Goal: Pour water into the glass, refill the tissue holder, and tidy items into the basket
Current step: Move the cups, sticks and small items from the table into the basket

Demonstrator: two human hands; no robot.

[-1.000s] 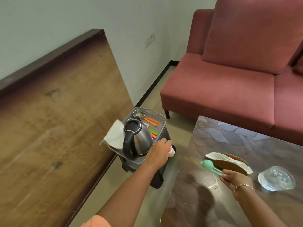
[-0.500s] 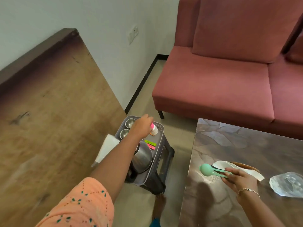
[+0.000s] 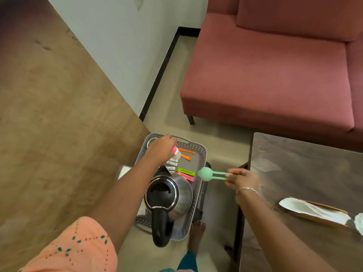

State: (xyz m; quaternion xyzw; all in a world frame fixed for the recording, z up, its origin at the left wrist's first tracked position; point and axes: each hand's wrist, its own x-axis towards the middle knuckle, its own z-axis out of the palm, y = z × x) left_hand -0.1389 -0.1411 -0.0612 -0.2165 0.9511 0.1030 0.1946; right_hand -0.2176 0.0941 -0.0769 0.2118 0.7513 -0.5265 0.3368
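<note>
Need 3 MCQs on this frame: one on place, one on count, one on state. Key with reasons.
1. Where does the kettle stand?
A) on a stove
B) in a sink
C) in the grey basket

2. How many orange clips lie in the basket?
A) two
B) one
C) four

3. What is the right hand doing?
A) lying flat and empty
B) pinching the mint tool
C) gripping the kettle

Key: C, the basket's walls surround the kettle; A, two orange strips lie side by side at the far end; B, fingers close on the tool's handle end.
</note>
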